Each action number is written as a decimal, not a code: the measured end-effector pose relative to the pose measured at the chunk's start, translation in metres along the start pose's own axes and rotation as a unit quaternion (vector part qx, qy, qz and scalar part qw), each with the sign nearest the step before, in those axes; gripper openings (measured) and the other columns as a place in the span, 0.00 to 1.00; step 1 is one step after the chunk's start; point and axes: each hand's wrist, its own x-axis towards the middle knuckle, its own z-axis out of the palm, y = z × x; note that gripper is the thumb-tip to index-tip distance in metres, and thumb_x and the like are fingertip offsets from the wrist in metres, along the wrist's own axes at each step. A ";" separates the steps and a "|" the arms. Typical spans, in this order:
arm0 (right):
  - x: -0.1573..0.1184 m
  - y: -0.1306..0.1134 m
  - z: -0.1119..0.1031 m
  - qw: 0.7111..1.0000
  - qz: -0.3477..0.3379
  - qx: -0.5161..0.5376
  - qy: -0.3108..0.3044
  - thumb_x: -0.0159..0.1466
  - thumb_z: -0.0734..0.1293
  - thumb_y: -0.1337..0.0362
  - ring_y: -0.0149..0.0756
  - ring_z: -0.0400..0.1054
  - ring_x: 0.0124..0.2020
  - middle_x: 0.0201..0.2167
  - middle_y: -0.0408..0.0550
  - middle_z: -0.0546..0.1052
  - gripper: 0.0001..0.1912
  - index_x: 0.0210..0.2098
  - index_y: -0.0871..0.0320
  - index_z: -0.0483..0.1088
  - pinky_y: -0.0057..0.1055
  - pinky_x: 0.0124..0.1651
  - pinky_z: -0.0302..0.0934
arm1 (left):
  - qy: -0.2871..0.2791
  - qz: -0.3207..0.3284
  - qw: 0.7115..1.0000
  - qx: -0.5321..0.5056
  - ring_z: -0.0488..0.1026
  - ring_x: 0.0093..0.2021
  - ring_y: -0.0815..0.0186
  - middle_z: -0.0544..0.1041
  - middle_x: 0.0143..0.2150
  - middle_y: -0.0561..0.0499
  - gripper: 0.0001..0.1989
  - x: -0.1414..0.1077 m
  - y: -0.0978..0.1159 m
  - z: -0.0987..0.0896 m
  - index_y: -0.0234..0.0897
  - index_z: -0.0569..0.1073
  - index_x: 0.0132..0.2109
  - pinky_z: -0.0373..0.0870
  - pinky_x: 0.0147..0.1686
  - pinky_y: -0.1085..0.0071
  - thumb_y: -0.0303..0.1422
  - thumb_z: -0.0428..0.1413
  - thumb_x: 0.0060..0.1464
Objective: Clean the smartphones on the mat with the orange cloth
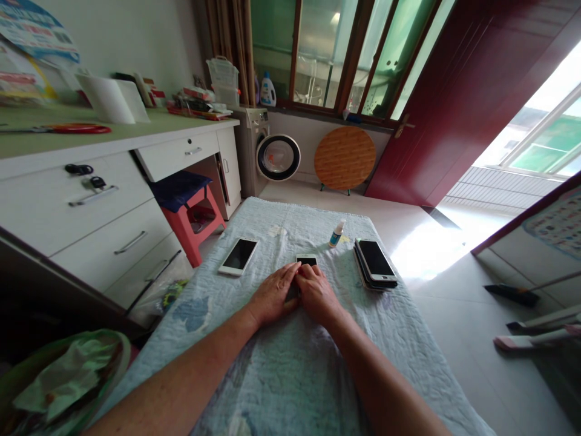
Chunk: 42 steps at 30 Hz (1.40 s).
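A white-framed phone (307,260) lies at the middle of the cloth-covered table, mostly hidden under both hands. My left hand (273,294) rests on its left side, with its fingers together. My right hand (316,292) lies over the right side with bent fingers, touching the left hand's fingertips. Something dark shows between the palms, too hidden to name. To the left lies another white phone (239,257), screen up. On the right is a stack of phones (376,261), the top one white-edged. A small spray bottle (336,234) stands upright beyond the hands.
The table's quilted cloth (290,212) is wrinkled. A red stool (195,218) stands left, by a white desk (113,206). A lined bin (68,381) is at the lower left. Beyond the table are a washing machine (252,151) with its door ajar and a round wooden board (345,157).
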 end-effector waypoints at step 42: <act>-0.009 0.019 -0.009 0.994 0.080 0.001 0.073 0.68 0.61 0.64 0.35 0.61 0.40 0.38 0.49 0.70 0.12 0.33 0.56 0.75 0.30 0.45 0.55 | -0.004 0.032 0.999 -0.029 0.68 0.54 0.56 0.71 0.53 0.46 0.16 0.001 0.008 -0.012 0.44 0.76 0.50 0.65 0.57 0.58 0.44 0.57 0.58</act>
